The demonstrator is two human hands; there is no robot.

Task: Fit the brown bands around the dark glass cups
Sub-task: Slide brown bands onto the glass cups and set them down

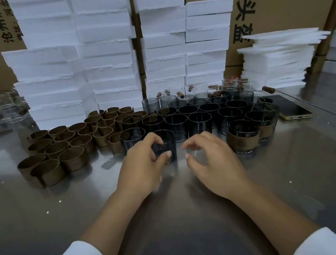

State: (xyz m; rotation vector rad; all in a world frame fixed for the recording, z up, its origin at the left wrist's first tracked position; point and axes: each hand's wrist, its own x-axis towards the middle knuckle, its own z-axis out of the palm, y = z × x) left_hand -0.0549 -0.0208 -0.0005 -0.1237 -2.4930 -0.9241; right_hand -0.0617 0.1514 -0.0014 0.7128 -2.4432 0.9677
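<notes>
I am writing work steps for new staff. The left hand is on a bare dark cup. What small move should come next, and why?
Probably the right hand, which is empty, should reach across for one of the brown bands. The left hand already grips a dark cup that has no band, and the loose bands stand to the left, while a banded cup stands on the right.

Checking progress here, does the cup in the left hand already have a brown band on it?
No, the cup in the left hand is bare dark glass, with no band around it.
</notes>
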